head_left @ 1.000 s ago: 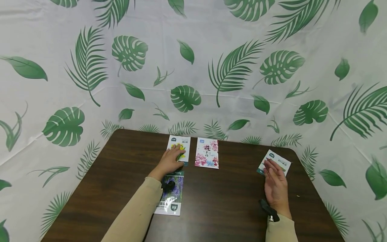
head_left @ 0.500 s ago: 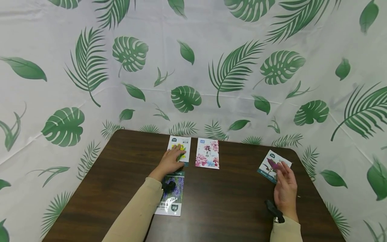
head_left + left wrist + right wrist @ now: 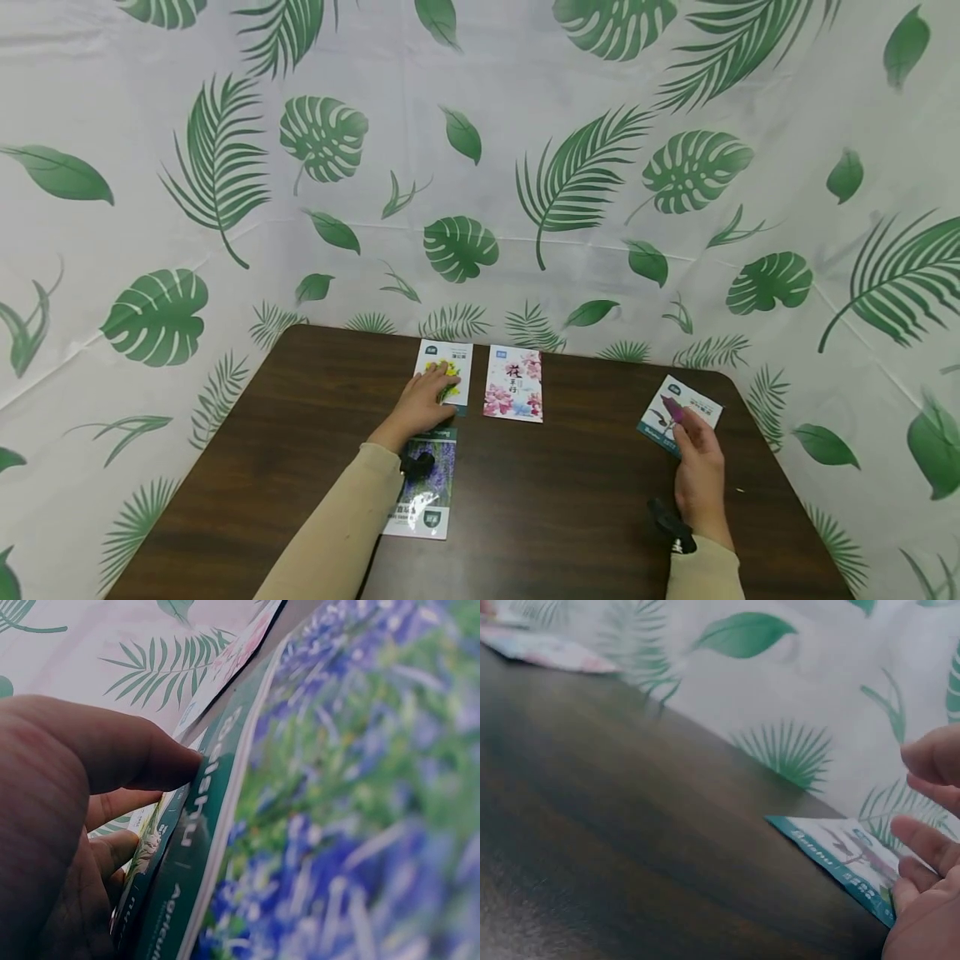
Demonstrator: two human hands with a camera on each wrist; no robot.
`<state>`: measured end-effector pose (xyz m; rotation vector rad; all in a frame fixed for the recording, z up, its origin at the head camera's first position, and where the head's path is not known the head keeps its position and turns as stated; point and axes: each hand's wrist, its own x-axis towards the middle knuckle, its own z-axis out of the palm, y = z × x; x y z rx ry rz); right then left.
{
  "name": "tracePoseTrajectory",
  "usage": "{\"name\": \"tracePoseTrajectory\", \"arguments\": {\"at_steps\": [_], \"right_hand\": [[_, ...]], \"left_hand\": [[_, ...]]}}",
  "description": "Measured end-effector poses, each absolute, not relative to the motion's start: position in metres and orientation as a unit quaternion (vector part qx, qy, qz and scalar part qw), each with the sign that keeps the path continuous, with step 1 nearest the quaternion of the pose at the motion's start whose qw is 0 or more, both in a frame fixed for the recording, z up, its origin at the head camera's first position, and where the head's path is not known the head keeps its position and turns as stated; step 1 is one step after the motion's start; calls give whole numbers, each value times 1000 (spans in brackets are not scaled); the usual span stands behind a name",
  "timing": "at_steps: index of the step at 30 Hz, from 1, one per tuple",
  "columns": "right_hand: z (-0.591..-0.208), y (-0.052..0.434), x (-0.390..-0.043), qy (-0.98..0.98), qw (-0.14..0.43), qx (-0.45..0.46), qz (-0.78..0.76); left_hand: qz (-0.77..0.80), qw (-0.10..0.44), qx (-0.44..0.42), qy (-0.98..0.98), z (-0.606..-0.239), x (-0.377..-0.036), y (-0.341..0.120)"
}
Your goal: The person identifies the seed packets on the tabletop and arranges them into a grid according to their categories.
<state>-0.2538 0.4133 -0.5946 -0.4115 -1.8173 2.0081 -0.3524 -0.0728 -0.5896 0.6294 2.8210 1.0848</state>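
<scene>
My left hand (image 3: pixel 420 407) rests on a seed packet with yellow flowers (image 3: pixel 459 354), fingers spread over its picture. Just below lies a larger seed packet with purple-blue flowers (image 3: pixel 433 492), partly under the wrist. In the left wrist view the thumb (image 3: pixel 161 754) is at that packet's green top edge. On the right, my right hand (image 3: pixel 701 475) is at the near right side of a white and teal seed packet with a purple plant picture (image 3: pixel 660 425). Its fingers are loosely bent, with thumb and fingers apart in the right wrist view; whether they touch the packet I cannot tell.
A pink-blossom seed packet (image 3: pixel 513 383) lies flat beside the yellow-flower one. All packets are on a dark wooden table (image 3: pixel 555 500). Behind it hangs a white cloth with green leaves (image 3: pixel 390 267). Each wrist wears a small black camera (image 3: pixel 670 525).
My right hand first shifted right and nearer, uncovering the right packet's picture, then moved slightly back left with its fingers more bent. The left hand and the packets have stayed in place.
</scene>
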Motion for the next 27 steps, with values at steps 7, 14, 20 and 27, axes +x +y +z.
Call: {"name": "tracePoseTrajectory", "arguments": {"at_steps": [7,14,20,27], "right_hand": [[-595,408,-255,-782,143,-189,577],[-592,402,-255,-820,141,-184,523],[-594,400,-256,-855,145,-168,469],[-598,401,-261,-883,161,-130,421]], "left_hand": [[349,29,201,915,-590,-352,-72],[354,30,202,913,-590,-354,-72],[356,30,201,912,-591,-354,-73],[361,31,202,910,-589,-353,-73]]}}
